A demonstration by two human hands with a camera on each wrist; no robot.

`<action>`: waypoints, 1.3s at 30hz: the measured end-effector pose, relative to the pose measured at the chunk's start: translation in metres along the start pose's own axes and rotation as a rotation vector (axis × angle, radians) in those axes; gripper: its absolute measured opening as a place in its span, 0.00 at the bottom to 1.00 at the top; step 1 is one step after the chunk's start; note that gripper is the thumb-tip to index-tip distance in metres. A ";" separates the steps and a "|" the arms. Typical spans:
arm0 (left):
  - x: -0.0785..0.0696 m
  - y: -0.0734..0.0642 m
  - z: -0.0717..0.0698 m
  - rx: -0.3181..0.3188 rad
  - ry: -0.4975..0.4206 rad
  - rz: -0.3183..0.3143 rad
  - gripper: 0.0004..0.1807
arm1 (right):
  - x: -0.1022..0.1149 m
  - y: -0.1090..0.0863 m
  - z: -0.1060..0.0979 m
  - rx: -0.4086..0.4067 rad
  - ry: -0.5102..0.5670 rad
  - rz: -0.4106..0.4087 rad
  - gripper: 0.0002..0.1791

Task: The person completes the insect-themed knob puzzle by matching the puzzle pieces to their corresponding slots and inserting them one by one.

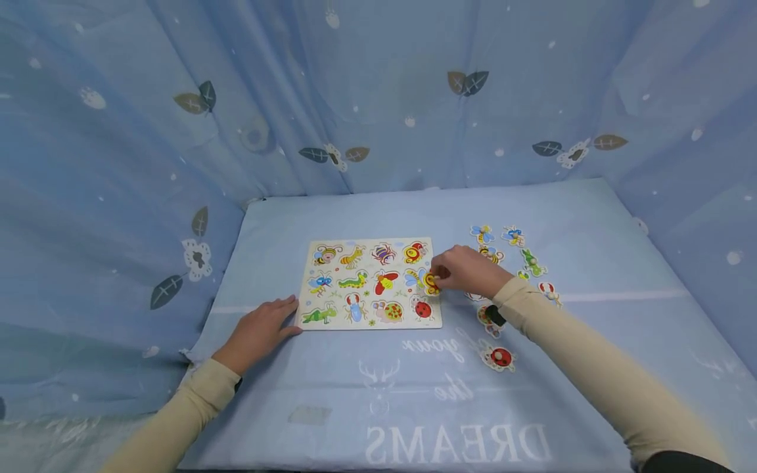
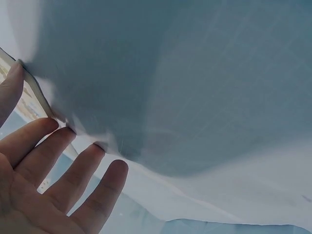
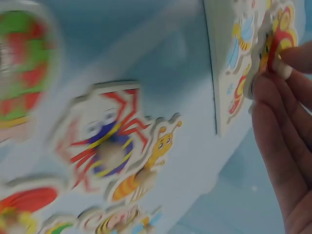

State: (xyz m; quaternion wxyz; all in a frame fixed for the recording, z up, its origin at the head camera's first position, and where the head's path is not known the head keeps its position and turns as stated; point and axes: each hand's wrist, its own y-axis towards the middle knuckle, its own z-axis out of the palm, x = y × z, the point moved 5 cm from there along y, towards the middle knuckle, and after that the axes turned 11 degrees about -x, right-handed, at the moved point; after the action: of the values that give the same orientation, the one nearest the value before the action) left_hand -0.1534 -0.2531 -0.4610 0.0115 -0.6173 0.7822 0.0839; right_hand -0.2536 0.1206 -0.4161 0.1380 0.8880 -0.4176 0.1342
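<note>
- Pinching a red-and-yellow insect piece (image 1: 430, 285) by its pale knob (image 3: 282, 68) between the thumb and curled fingers of the right hand (image 1: 467, 270).
- Holding that piece over the right edge of a pale puzzle board (image 1: 367, 263), beside the blue-winged picture in the middle row; being unable to tell whether it is touching the surface.
- Bracing the board at its left edge with the open left hand (image 1: 263, 332), spreading nearly straight fingers, touching the near corner with the thumb and grasping nothing.
- Showing three rows of four insect pictures on the board.
- Lying loose to the right: a ladybird piece (image 1: 499, 358) nearest the body, a green piece (image 1: 534, 262), a red-clawed piece (image 1: 550, 293), a blue-winged piece (image 1: 482, 234) and, in the right wrist view, a spider piece (image 3: 109, 141).
- Covering the table, a light blue cloth (image 1: 331, 394) bearing mirrored white lettering.
- Hanging behind, a blue curtain (image 1: 402, 39) printed with leaves.
</note>
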 end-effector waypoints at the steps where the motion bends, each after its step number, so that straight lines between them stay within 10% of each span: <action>1: 0.000 0.000 0.000 0.000 0.002 -0.001 0.35 | -0.004 0.010 0.003 -0.016 0.006 0.028 0.03; 10: -0.001 -0.003 -0.001 -0.014 0.020 0.000 0.35 | -0.021 0.066 0.022 -0.124 -0.061 0.230 0.06; 39: -0.001 -0.005 -0.002 -0.023 0.017 -0.013 0.34 | -0.025 0.072 0.037 -0.081 -0.039 0.231 0.08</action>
State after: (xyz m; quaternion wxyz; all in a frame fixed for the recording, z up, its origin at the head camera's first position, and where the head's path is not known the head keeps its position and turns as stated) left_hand -0.1478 -0.2535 -0.4593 -0.0016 -0.6232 0.7771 0.0877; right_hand -0.3204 0.0804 -0.4496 0.1495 0.8301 -0.5248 0.1150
